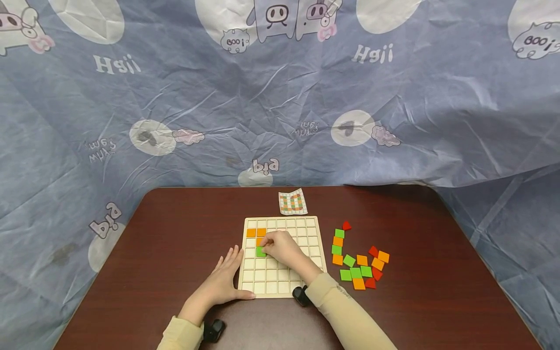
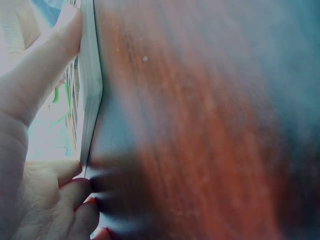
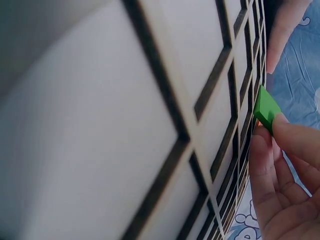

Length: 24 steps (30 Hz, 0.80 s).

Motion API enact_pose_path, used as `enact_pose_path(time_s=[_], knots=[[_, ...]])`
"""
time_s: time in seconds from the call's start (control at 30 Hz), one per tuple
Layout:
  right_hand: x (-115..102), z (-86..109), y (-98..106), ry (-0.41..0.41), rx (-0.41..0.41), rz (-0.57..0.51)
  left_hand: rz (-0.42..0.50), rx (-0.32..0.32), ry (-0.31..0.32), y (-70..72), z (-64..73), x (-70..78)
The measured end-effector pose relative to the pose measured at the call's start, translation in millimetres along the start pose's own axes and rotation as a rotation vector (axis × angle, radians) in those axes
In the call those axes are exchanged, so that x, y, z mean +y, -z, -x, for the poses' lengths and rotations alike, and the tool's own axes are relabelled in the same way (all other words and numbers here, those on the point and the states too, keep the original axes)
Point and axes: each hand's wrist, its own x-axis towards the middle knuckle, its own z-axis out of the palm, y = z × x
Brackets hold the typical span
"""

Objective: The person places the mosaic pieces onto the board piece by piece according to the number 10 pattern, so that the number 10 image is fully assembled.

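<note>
A pale wooden grid board [image 1: 271, 276] lies on the table, with orange square tiles [image 1: 251, 233] in cells of its upper left part. Between thumb and fingers my right hand [image 1: 282, 249] pinches a green square tile [image 3: 266, 108], which is tilted against the board's surface in the right wrist view. In the head view that tile sits just below an orange one. My left hand [image 1: 222, 282] rests at the board's left edge, fingers spread and fairly straight. Its thumb [image 2: 67, 32] touches the board's near edge, and other fingertips meet the left side.
Right of the board lie loose green, orange and red tiles [image 1: 356, 272], some of them red triangles [image 1: 346, 226]. Behind the board is a small paper card [image 1: 292, 202] with a coloured grid pattern. A printed blue cloth [image 1: 280, 97] hangs behind the dark table [image 1: 183, 233].
</note>
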Motion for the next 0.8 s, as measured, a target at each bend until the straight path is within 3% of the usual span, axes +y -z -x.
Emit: enact_pose_path(time_s=[0.53, 0.8], knots=[[-6.9, -1.8, -5.1, -0.002, 0.018, 0.189, -0.005, 0.007, 0.000, 0.8, 0.0, 0.5], [-3.7, 1.9, -2.3, -0.024, 0.006, 0.097, -0.001, -0.001, 0.007, 0.9, 0.9, 0.9]])
